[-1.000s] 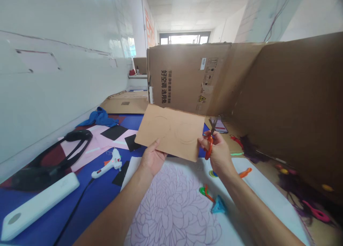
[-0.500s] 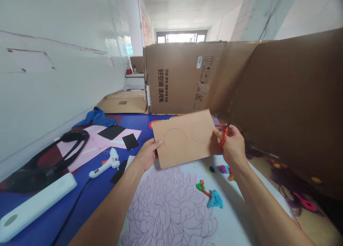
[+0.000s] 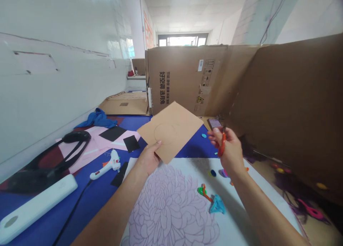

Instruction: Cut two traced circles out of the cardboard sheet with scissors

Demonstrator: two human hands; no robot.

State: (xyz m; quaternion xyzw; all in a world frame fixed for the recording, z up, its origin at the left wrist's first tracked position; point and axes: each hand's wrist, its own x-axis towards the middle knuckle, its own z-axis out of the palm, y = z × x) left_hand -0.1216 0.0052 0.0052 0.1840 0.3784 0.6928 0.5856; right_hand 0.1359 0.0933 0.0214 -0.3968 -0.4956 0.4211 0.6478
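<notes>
Two large cardboard panels: one printed panel (image 3: 184, 81) across the far side, its lower edge meeting the tabletop; one plain panel (image 3: 289, 96) along the right, limiting room there.
One blue tabletop (image 3: 89, 203), partly covered.
One white sheet (image 3: 171, 210), flower outline, lying flat under both forearms; its upper edge ends just below the raised work.
One cardboard piece (image 3: 182, 128), held above the tabletop left of the right hand, tilted, one corner uppermost; straight edges, a pencilled circle (image 3: 154, 131) on its face.
One left hand (image 3: 150, 158), pinching the piece near its lowest corner, thumb on the face; the upper edges and right corner stand free.
One right hand (image 3: 230, 149), curled around the scissors, well apart from the piece; an open gap lies between.
One white glue gun (image 3: 107, 165), left of the sheet.
One pair of scissors (image 3: 222, 146), orange handles; blade spread cannot be told.
One light-blue craft piece (image 3: 217, 204), on the sheet.
</notes>
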